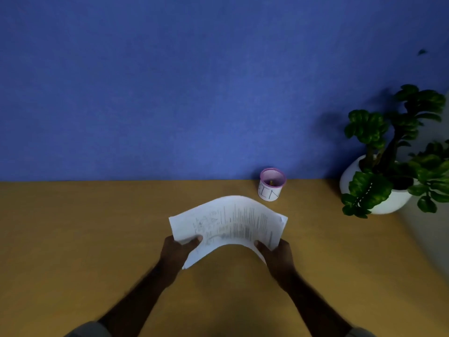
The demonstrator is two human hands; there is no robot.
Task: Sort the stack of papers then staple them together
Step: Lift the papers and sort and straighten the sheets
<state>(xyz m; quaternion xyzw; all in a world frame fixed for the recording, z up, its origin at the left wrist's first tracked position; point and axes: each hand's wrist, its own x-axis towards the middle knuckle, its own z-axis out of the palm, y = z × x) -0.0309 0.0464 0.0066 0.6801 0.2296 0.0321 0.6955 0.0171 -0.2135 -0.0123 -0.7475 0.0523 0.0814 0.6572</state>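
Note:
A stack of printed white papers [228,224] is held above the wooden desk [73,239], bowed upward in the middle. My left hand [177,251] grips its left edge, thumb on top. My right hand [277,254] grips its right edge the same way. The sheets' edges are slightly uneven at the right corner. No stapler is in view.
A small pink-rimmed cup [271,184] with a handwritten white label stands at the desk's back edge against the blue wall [170,81]. A green plant in a white pot [381,190] sits at the far right.

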